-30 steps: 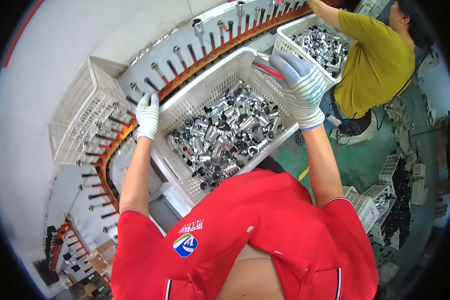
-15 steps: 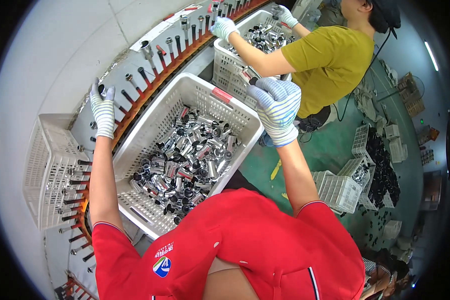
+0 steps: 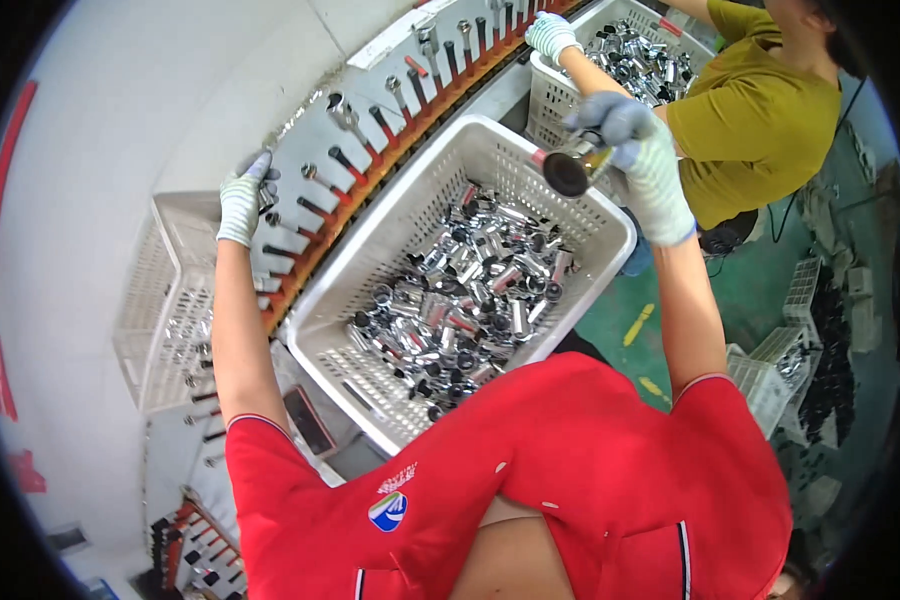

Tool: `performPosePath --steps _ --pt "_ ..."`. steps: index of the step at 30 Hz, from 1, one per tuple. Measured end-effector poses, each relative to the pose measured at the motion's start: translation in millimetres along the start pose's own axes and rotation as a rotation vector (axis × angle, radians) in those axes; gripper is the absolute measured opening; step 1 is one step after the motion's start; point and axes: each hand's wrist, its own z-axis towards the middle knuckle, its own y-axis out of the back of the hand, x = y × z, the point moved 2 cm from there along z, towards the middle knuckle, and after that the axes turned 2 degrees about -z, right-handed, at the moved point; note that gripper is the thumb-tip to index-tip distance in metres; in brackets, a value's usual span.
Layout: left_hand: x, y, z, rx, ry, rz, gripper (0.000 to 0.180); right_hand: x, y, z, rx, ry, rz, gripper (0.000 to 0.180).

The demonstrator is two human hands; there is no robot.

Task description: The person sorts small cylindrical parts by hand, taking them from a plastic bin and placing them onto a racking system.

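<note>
My right hand [image 3: 658,180], in a striped, grey-palmed glove, is raised over the far right corner of a white crate. It grips a short chrome cylinder [image 3: 568,172] whose round black end faces me. At the left, my gloved left hand [image 3: 240,205] is closed on a small shiny chrome piece [image 3: 267,198], mostly hidden by the fingers, beside a curved rail. Between my arms sits the white perforated crate [image 3: 315,335], holding a heap of chrome cylinders [image 3: 475,285] with black ends, some with red marks.
The curved orange rail [image 3: 345,225] carries several upright red-and-black holders, some topped with chrome parts. A co-worker in a mustard shirt [image 3: 760,125] reaches along the rail beside another filled crate [image 3: 550,105]. A white crate [image 3: 140,330] stands at the left, others [image 3: 755,390] on the green floor.
My right hand has turned, bringing the cylinder's black end towards me. My left hand has closed its fingers by the rail. The whole view has shifted, so the crate appears further right.
</note>
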Motion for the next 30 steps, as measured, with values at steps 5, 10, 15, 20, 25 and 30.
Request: performPosePath --steps 5,10,15,20,25,30 --pt "-33 -3 -15 -0.015 0.014 0.12 0.046 -39 -8 44 0.244 -0.057 0.183 0.02" --pt "-58 -68 -67 0.127 -0.146 0.495 0.066 -21 -63 62 0.286 0.234 -0.312 0.021" --pt "-29 -51 -69 0.085 -0.15 0.59 0.048 -45 -84 65 0.327 0.212 -0.215 0.025" --pt "-4 -47 -149 -0.24 -0.373 0.744 0.027 -67 -111 65 0.262 0.226 -0.23 0.032" --pt "19 -148 -306 0.381 -0.322 0.737 0.033 -75 -134 62 0.202 0.247 -0.255 0.032" --pt "35 -148 -315 0.349 0.0 0.102 0.099 -88 -169 57 0.212 0.222 -0.234 0.024"
